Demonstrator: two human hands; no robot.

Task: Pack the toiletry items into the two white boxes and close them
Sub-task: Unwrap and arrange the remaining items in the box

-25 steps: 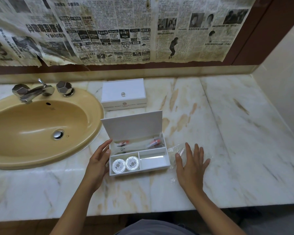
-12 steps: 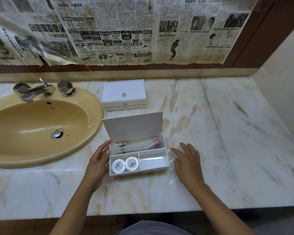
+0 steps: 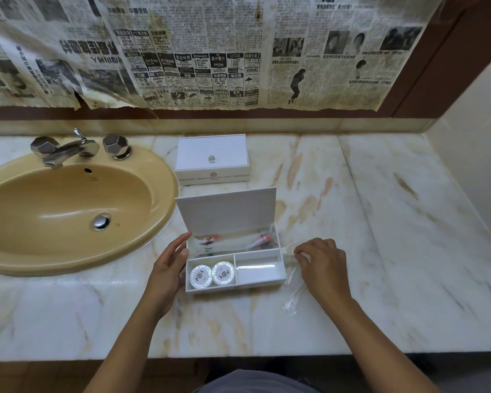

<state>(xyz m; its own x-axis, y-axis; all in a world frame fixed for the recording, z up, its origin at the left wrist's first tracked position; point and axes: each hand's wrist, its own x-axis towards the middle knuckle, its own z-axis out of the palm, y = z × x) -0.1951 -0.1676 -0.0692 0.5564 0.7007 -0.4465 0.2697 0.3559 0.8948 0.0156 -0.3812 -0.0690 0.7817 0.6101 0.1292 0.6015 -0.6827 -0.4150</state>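
Clear packet (image 3: pixel 291 282) in right hand (image 3: pixel 322 265)

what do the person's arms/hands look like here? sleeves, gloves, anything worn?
Both forearms are bare up to the bottom edge of the picture, with no sleeves in sight. The left hand and right hand wear no gloves. No watch, ring or band shows on either wrist or on the fingers that can be seen. A bit of grey clothing shows at the bottom, between the arms.
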